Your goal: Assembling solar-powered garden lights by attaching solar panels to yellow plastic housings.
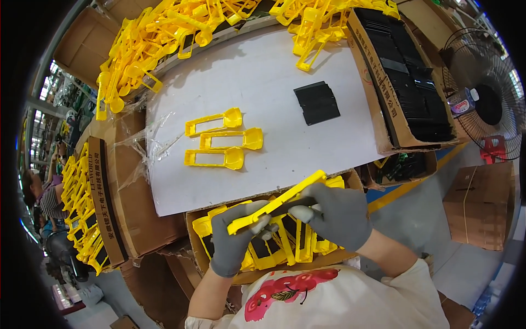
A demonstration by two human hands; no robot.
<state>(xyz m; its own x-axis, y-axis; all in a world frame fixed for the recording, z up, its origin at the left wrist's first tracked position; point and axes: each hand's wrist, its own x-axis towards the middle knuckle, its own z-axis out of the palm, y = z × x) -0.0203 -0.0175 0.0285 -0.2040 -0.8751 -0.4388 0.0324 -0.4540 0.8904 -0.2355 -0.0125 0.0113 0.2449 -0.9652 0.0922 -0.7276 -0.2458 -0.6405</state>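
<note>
Both my hands wear grey gloves. They hold one long yellow plastic frame (pixel 276 203), tilted edge-on, above an open carton (pixel 193 233). My left hand (pixel 234 238) closes round its lower left end, and my right hand (pixel 341 218) grips its upper right end. A dark piece shows under the frame between my fingers, partly hidden. Inside the carton, several yellow frames (pixel 289 249) stand packed, some with black panels in them. Beyond my hands, three yellow frames (pixel 253 138) lie side by side on the white tabletop (pixel 290 148). Farther right lies a black rectangular panel (pixel 318 103).
A heap of yellow frames (pixel 159 41) lines the table's far edge. At the right stands a carton of black panels (pixel 408 77), beside a fan (pixel 487 104) and a bottle (pixel 461 103). Another carton of frames (pixel 101 203) sits left. A closed box (pixel 479 205) rests on the floor.
</note>
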